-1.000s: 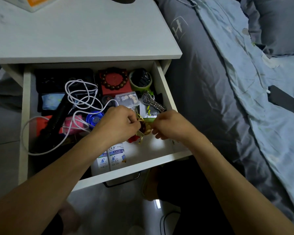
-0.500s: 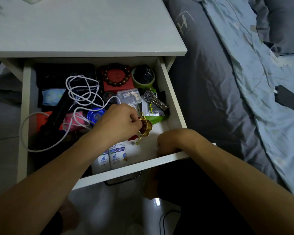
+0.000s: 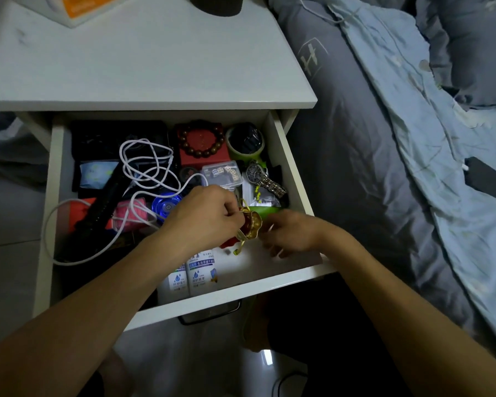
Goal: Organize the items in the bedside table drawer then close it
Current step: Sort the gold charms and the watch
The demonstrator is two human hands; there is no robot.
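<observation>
The white bedside drawer (image 3: pixel 287 159) stands pulled open and full. Over its front right part, my left hand (image 3: pixel 204 216) pinches a small red-and-gold drawstring pouch (image 3: pixel 252 223). My right hand (image 3: pixel 295 233) sits just right of the pouch, its curled fingertips on the pouch's thin gold cord. Inside lie a tangled white cable (image 3: pixel 146 164), a wooden bead bracelet (image 3: pixel 202 138) on a red box, a metal watch (image 3: pixel 265 179), a clear dice box (image 3: pixel 221 173), a blue round item (image 3: pixel 165 204), a black flashlight (image 3: pixel 103 202) and two white bottles (image 3: pixel 184 275), partly hidden under my left arm.
The white tabletop (image 3: pixel 155 58) carries a dark cup (image 3: pixel 215 4) and an orange-and-white box (image 3: pixel 78 7) at its back edge. A bed with grey and pale blue bedding (image 3: pixel 384 138) lies close on the right. The drawer's black handle (image 3: pixel 212 313) hangs below its front.
My right hand left the pouch, dropped to the drawer's front edge, then rose back beside the pouch. My left hand kept its hold on the pouch.
</observation>
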